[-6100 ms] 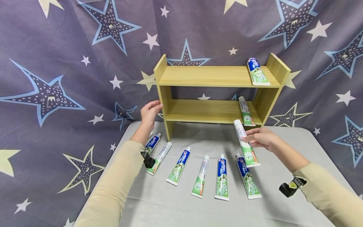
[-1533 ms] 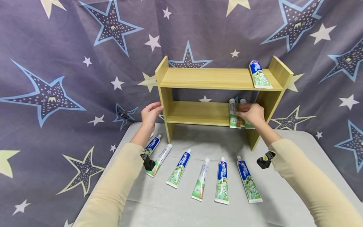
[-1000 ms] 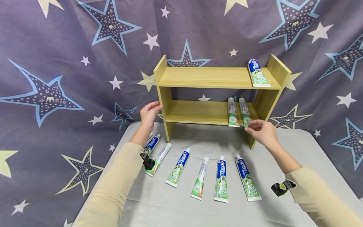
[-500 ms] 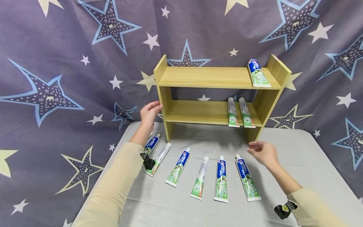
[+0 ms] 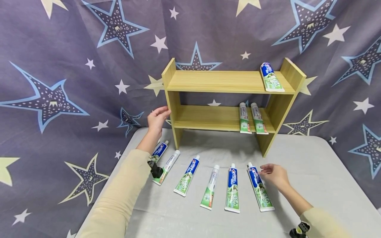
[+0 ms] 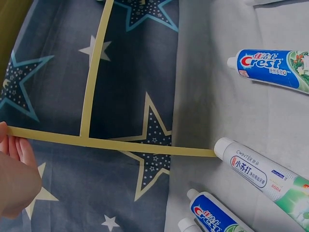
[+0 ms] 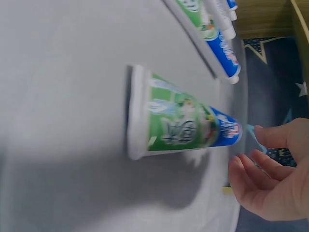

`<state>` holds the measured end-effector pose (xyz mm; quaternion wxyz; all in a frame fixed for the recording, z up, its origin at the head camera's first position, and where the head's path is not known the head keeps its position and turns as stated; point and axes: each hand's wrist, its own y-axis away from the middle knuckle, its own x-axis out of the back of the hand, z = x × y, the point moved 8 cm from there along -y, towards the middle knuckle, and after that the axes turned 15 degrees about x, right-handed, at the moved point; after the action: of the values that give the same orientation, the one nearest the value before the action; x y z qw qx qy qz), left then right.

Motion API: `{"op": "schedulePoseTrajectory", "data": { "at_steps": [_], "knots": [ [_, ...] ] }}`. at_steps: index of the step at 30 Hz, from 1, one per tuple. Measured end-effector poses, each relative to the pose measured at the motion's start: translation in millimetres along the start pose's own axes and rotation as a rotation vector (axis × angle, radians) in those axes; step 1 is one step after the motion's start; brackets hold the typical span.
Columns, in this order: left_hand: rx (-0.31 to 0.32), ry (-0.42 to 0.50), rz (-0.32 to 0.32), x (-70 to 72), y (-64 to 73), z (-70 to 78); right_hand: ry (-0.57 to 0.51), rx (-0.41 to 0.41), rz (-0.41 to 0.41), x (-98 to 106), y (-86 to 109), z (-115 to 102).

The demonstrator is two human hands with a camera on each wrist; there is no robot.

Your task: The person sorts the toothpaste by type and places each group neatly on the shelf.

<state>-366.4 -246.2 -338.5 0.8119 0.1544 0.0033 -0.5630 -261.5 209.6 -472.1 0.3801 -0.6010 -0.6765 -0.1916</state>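
Just changed: on the light brown wooden shelf [image 5: 214,81], a round white and green toothpaste tube [image 5: 244,119] has been put on the low board [image 5: 205,117], left of its white and green twin [image 5: 259,119]. The right hand [image 5: 275,175] has let go and come down to the grey bench [image 5: 166,215].
What that means: I think one more tube is done, but the job is not, since lots still lie on the bench.
Left hand [image 5: 157,120]: loosely bent, its fingertips touching the shelf's left side.
Bench row, left to right: blue and green tube [image 5: 159,150] partly behind the left arm, white and green tube [image 5: 169,165], blue and green tube [image 5: 187,175], white and green tube [image 5: 210,186], blue and green tube [image 5: 232,188].
Last bench tube: a plastic blue and green one [image 5: 260,188], caps-end up toward the shelf.
Top board: one fat blue and green tube [image 5: 271,78] near the right end.
Right hand: holding nothing, with a gap between thumb and fingers, just beside the last bench tube's top; I cannot tell if they touch.
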Motion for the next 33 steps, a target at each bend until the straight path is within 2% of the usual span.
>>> {"op": "schedulePoseTrajectory", "data": {
  "at_steps": [10, 17, 20, 33],
  "knots": [
    [0.003, -0.011, 0.011, -0.1, 0.5, 0.1, -0.037, -0.087, -0.076, -16, 13.0, 17],
    [0.001, -0.004, 0.004, -1.7, 1.6, 0.8, -0.172, -0.178, -0.095, -21, 20.8, 23],
    [-0.002, 0.003, 0.002, -1.9, 2.3, 1.5, -0.196, -0.2, -0.097, -22, 21.9, 24],
    [0.009, -0.005, 0.017, -0.2, 2.6, 0.2, -0.112, -0.179, -0.105, -26, 20.9, 22]
  ]
}}
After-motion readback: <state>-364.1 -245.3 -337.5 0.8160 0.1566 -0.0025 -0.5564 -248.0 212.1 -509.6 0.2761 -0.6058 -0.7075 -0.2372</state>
